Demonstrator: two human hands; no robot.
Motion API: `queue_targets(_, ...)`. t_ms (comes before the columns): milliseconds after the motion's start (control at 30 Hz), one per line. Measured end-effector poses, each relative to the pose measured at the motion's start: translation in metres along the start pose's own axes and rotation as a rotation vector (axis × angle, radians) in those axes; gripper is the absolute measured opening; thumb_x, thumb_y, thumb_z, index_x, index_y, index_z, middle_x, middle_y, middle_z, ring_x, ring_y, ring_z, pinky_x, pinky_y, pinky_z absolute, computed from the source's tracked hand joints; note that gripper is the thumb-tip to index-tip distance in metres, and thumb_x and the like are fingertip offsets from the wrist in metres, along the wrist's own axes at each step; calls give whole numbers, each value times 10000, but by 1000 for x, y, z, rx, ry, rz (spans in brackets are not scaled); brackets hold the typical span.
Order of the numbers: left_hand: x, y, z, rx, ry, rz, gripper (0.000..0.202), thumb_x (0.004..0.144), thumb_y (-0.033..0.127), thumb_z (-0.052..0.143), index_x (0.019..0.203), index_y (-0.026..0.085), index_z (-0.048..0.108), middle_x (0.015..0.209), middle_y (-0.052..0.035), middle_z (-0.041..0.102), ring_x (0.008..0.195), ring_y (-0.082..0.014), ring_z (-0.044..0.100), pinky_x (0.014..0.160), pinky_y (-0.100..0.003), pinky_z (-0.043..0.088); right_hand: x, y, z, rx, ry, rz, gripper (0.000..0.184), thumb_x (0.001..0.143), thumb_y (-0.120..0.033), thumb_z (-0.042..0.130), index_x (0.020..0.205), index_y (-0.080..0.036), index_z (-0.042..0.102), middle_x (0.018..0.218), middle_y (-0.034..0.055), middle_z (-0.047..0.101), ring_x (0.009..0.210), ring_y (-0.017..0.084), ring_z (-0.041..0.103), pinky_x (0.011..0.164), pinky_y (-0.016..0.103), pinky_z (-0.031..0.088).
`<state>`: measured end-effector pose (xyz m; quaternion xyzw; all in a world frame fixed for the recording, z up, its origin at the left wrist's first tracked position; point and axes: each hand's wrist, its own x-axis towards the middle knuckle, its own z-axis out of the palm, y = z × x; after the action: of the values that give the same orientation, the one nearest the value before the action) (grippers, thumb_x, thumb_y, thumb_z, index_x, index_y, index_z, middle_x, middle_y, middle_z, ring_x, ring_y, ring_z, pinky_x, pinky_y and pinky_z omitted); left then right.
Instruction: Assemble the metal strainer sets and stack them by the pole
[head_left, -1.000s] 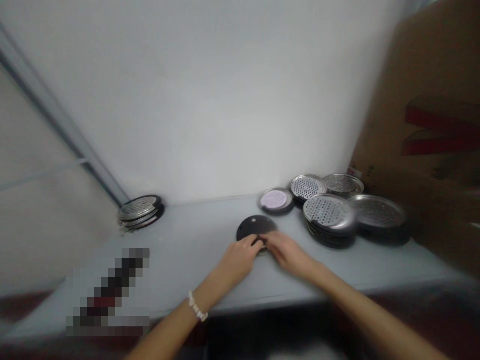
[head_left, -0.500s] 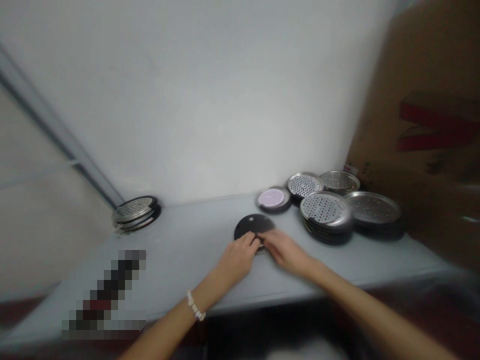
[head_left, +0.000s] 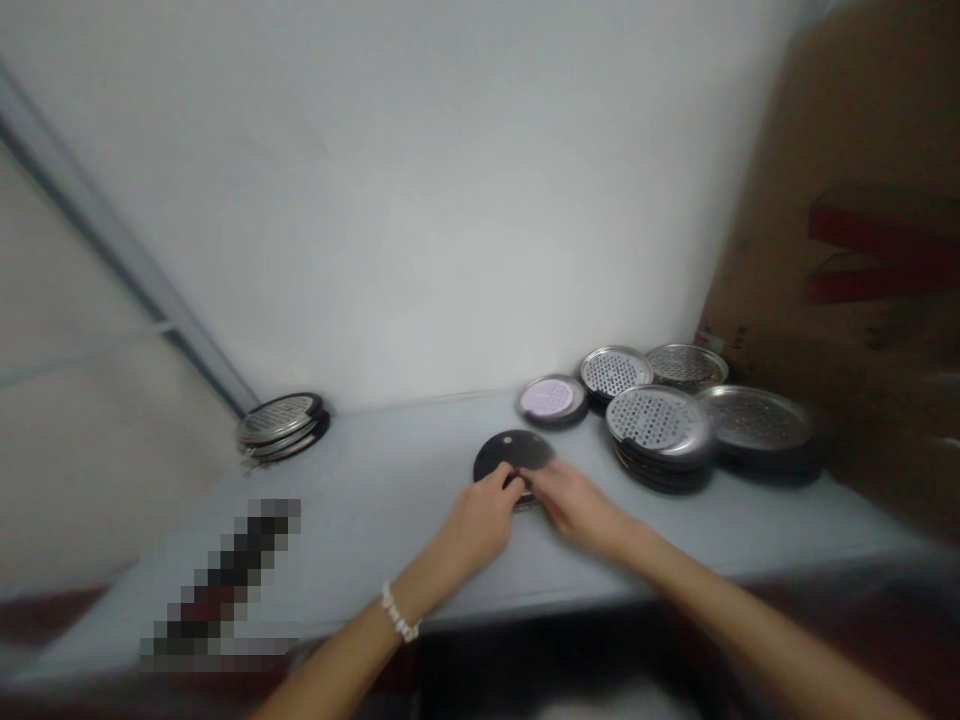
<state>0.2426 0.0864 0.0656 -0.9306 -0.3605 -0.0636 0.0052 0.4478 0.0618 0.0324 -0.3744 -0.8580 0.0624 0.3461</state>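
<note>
Left hand (head_left: 476,525) and right hand (head_left: 579,510) pinch the near rim of a black disc (head_left: 514,452); perforated steel pans (head_left: 658,428) stacked just right of disc; table (head_left: 360,520) front edge near.

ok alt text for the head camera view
Left hand and right hand hold the near edge of a black round disc on a pale grey shelf, beside stacks of perforated metal trays. A cardboard box stands at right.

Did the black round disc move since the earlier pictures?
No, it looks like it stayed put. The black disc is still just below and to the left of the tray with the pale pink middle, the same as before.
</note>
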Motion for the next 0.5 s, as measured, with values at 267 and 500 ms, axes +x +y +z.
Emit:
queue_targets(267,-1,-1,10,9,14,-14,413,937,6,409,1280,176,563,1360,-131,568,1158,-238,639,971,-382,558,3,2,0,-129,-85,-35,489,889,10,526,1340,-175,556,1271,147,672,1140,280,590,989,450,494)
queue_targets(500,0,1,4,36,11,17,424,934,-8,390,1283,160,562,1300,-133,610,1114,-238,658,928,-375,575,7,5,-4,-108,-104,-55,397,893,-12,545,1251,-172,605,1186,146,700,1067,282,604,951,439,502)
